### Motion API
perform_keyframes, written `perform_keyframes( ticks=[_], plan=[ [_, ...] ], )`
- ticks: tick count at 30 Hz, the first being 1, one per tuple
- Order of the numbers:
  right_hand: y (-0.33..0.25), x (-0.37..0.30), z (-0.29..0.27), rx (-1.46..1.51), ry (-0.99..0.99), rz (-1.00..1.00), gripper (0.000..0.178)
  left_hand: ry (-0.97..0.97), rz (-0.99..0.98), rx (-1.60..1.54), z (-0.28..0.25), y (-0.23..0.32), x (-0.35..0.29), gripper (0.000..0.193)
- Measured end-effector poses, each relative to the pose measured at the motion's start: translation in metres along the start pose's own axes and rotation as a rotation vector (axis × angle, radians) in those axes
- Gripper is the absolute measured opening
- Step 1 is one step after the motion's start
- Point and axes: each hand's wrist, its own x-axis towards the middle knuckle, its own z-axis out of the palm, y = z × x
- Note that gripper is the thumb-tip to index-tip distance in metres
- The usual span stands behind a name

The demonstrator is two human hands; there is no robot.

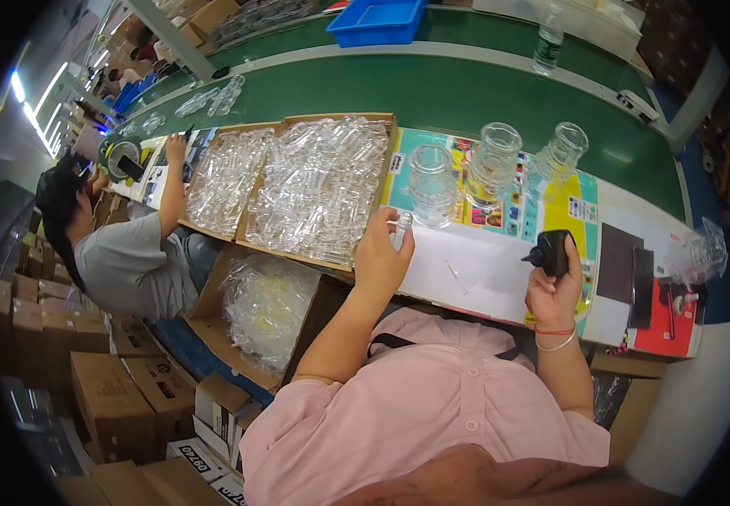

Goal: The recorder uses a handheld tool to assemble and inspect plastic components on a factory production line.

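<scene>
My left hand (pixel 386 253) pinches a small clear piece (pixel 404 221) between thumb and fingers, near the right edge of a cardboard tray (pixel 388 160) heaped with clear glass-like pieces (pixel 318 185). My right hand (pixel 553 297) is wrapped round a small black squeeze bottle (pixel 556 251), its nozzle pointing left over the white paper (pixel 491 261). Beyond both hands stand three clear ringed vessels, a left one (pixel 432 187), a middle one (pixel 493 169) and a right one (pixel 557 158). A thin clear sliver (pixel 456 277) lies on the paper between my hands.
A second tray of clear pieces (pixel 228 181) adjoins the first. Below stands an open carton with plastic bags (pixel 268 308). Behind runs a green belt (pixel 314 84) with a blue bin (pixel 377 24) and a water bottle (pixel 549 42). A co-worker (pixel 133 261) sits at left.
</scene>
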Motion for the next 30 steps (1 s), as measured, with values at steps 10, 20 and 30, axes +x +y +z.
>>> perform_keyframes(
  ticks=[10,20,30],
  plan=[
    [0.001,0.001,-0.002,0.003,0.084,0.036,0.011,0.093,0.172,0.474,-0.041,-0.019,0.044,0.029],
    [0.004,0.005,-0.003,0.013,0.067,0.047,0.012,-0.153,-0.068,0.706,-0.089,-0.054,0.044,0.024],
    [-0.004,-0.003,-0.007,0.018,0.050,0.033,0.017,0.218,-0.167,0.107,-0.079,-0.035,0.030,0.025]
  ],
)
